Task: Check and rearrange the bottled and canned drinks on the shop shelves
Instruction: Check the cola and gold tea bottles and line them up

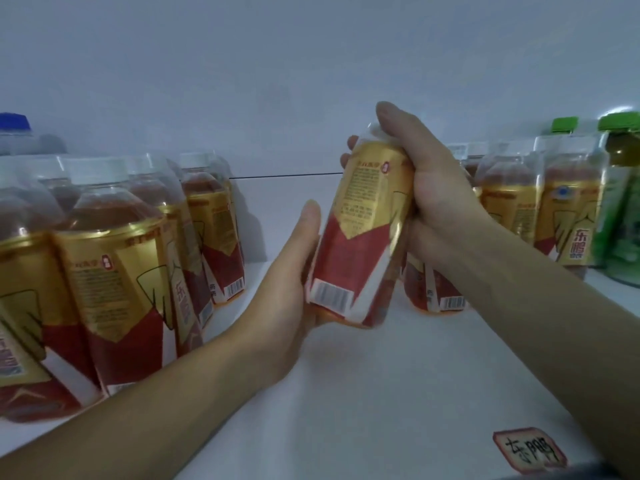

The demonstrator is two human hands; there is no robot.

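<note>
A gold-and-red labelled drink bottle (pixel 360 237) is held tilted above the white shelf (pixel 398 375), its barcode facing me. My right hand (pixel 429 188) grips its upper part, fingers wrapped round the neck and cap. My left hand (pixel 294 289) cups the bottle's base from the left, thumb along its side. Several bottles of the same kind (pixel 114 278) stand in rows on the left of the shelf. More of them (pixel 512 209) stand behind my right arm.
Green-capped bottles (pixel 620 202) stand at the far right. A blue-capped bottle (pixel 14 133) shows at the far left rear. A red-framed handwritten label (pixel 530 452) sits at the shelf's front edge. The white back wall closes the shelf behind.
</note>
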